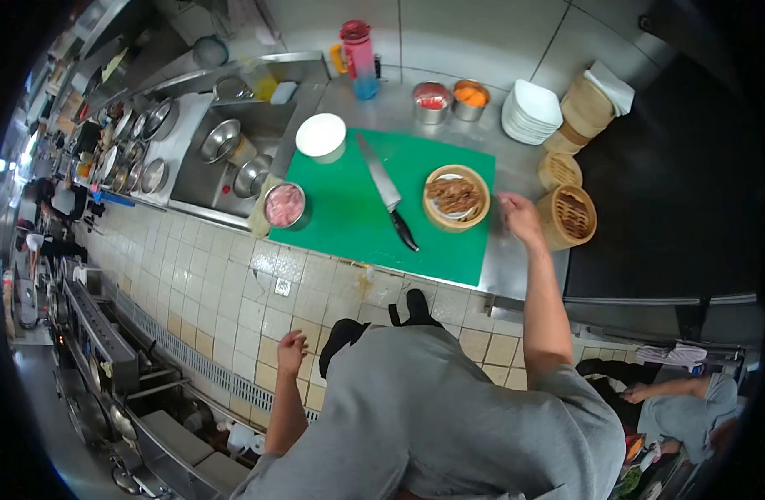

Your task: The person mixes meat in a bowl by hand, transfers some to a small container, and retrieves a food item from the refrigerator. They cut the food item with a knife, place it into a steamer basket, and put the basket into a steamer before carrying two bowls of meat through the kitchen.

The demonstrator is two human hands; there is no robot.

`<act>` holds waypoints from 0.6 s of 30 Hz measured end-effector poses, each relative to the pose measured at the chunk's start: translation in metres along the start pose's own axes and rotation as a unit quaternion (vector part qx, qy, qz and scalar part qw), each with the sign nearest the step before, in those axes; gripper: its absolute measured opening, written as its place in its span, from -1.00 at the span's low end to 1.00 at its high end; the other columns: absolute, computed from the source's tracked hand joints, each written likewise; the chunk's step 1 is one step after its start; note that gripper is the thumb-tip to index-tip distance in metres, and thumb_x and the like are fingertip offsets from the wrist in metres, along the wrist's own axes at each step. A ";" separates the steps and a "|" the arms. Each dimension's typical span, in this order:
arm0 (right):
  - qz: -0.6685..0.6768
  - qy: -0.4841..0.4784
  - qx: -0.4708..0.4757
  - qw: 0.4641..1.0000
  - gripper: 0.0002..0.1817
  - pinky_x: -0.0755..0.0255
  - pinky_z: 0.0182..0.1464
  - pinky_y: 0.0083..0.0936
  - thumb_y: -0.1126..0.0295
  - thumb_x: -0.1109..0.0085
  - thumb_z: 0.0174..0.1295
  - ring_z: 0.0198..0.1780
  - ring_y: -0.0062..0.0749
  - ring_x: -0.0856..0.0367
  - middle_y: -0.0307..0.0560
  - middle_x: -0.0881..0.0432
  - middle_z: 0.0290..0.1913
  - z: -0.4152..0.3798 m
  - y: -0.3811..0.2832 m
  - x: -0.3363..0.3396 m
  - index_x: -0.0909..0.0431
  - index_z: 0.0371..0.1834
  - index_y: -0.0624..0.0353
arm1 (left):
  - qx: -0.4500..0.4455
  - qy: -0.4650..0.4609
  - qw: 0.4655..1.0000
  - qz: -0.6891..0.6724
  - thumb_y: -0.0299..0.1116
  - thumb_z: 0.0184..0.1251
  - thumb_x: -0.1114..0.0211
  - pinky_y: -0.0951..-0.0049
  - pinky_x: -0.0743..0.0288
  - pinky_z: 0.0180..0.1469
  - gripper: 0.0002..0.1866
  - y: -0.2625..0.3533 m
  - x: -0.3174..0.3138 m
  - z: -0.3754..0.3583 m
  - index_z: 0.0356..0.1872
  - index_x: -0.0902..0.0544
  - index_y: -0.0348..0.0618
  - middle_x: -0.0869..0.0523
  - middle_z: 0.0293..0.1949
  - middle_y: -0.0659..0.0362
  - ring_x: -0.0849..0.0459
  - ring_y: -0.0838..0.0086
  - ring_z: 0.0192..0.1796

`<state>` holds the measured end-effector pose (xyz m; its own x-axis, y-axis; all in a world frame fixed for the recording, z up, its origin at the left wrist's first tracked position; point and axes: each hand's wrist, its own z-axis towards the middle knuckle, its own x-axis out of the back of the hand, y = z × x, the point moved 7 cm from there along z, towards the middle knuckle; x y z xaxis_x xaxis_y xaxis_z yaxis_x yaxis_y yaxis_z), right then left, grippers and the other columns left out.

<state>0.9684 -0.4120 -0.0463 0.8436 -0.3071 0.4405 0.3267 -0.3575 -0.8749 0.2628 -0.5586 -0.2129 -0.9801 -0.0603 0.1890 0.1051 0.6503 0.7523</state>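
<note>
My right hand is over the steel counter between the green cutting board and a bamboo steamer of brown food. Its fingers are bent, and whether anything is between them cannot be made out. My left hand hangs over the tiled floor with curled fingers, touching nothing visible. On the board sit a bamboo steamer with a plate of brown meat, a large knife with a black handle, and a white bowl. A metal bowl of pink meat stands at the board's left edge.
Square white plates, stacked steamers and two metal tins line the back, near a red-blue bottle. A sink with metal bowls is at left. Another person is at lower right; more people are far left.
</note>
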 end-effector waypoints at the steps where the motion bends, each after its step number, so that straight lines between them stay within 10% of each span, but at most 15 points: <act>1: 0.001 0.001 0.003 1.000 -0.69 -0.52 -0.40 -0.50 0.32 -0.06 0.51 -0.40 -0.51 -0.64 -0.17 -0.68 -0.39 0.011 0.001 0.002 -0.66 0.16 0.19 | -0.035 -0.044 0.998 0.001 -0.38 0.50 -0.25 0.53 -0.59 -0.24 -0.67 0.044 -0.045 -0.008 0.22 -0.63 -0.17 -0.77 -0.16 0.21 -0.71 0.54 -0.26; 8: -0.027 -0.046 0.093 0.994 -0.68 -0.46 -0.51 -0.51 0.43 -0.08 0.45 -0.56 -0.58 -0.51 -0.27 -0.67 -0.43 0.073 0.011 -0.030 -0.62 0.20 0.21 | -0.149 -0.270 0.951 0.022 -0.30 0.57 -0.22 0.43 -0.68 -0.05 -0.56 0.259 -0.315 -0.022 0.35 -0.54 -0.31 -0.76 0.06 0.08 -0.75 0.45 -0.06; 13: 0.036 -0.072 0.005 0.997 -0.68 -0.55 -0.40 -0.48 0.38 -0.13 0.39 -0.46 -0.48 -0.67 -0.12 -0.75 -0.36 0.042 -0.012 -0.025 -0.67 0.13 0.27 | -0.034 -0.237 0.971 0.013 -0.31 0.49 -0.29 0.41 -0.69 -0.11 -0.31 0.259 -0.416 0.005 0.56 -0.26 -0.19 -0.70 0.04 0.10 -0.72 0.43 -0.10; 18: -0.024 -0.071 0.050 0.996 -0.66 -0.57 -0.36 -0.45 0.40 -0.16 0.32 -0.41 -0.47 -0.70 -0.08 -0.79 -0.35 0.055 0.017 -0.033 -0.68 0.11 0.26 | -0.122 -0.229 0.966 0.013 -0.34 0.46 -0.28 0.29 -0.69 -0.03 -0.23 0.258 -0.441 -0.010 0.62 -0.13 0.11 -0.58 0.20 0.07 -0.67 0.35 0.08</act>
<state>0.9691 -0.3593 -0.0865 0.8750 -0.1613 0.4564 0.4037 -0.2772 -0.8719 0.7240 -0.3718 -0.0955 -0.9422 0.3316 -0.0480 0.1120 0.4468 0.8876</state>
